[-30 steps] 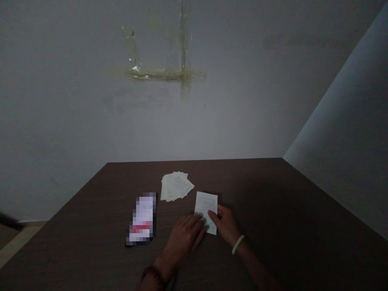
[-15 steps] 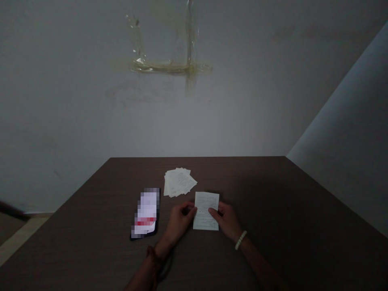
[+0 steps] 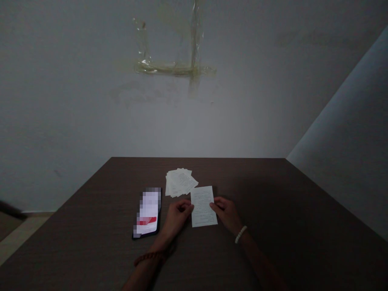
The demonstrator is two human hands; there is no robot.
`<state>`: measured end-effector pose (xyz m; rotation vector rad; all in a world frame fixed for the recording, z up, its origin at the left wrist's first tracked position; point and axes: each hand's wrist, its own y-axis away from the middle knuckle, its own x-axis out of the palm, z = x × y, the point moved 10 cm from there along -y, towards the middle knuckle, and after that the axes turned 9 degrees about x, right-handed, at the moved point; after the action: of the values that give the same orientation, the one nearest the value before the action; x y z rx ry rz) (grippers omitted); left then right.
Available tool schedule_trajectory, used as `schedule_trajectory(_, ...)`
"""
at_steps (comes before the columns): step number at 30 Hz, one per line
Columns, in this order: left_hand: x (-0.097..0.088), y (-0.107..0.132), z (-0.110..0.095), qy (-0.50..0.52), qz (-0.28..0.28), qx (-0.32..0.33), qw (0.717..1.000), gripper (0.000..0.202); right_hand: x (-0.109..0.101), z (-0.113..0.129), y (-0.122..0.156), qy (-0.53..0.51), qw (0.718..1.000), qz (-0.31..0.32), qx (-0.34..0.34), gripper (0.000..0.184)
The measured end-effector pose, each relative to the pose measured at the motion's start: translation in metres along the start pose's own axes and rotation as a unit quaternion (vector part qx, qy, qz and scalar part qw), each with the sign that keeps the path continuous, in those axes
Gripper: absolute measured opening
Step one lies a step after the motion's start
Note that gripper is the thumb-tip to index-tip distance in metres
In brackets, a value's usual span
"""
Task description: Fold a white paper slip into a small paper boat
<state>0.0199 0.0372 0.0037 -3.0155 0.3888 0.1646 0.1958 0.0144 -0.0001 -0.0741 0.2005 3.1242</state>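
Paper slip (image 3: pixel 203 206), seemingly between both hands (image 3: pixel 177 215)

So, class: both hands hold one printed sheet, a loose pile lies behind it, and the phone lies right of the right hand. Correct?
No. The head view shows the phone left of the left hand, not right of the right hand. Both hands hold the printed sheet, with the pile behind it.

Sheet of paper (image 3: pixel 203 206) on the table (image 3: pixel 273 210), held at its side edges between the left hand (image 3: pixel 176 216) and the right hand (image 3: pixel 226 212). Pile of sheets (image 3: pixel 180 182) beyond the left hand, just behind the sheet. Phone (image 3: pixel 148 213) just left of the left hand.
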Motion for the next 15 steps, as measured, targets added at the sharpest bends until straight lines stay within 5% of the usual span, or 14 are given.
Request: schedule_trajectory(15,-0.004,-0.003,0.016,0.035,-0.011,0.0,0.999,0.029,-0.007,-0.015,0.001,0.017,0.999,-0.032,0.023,0.035)
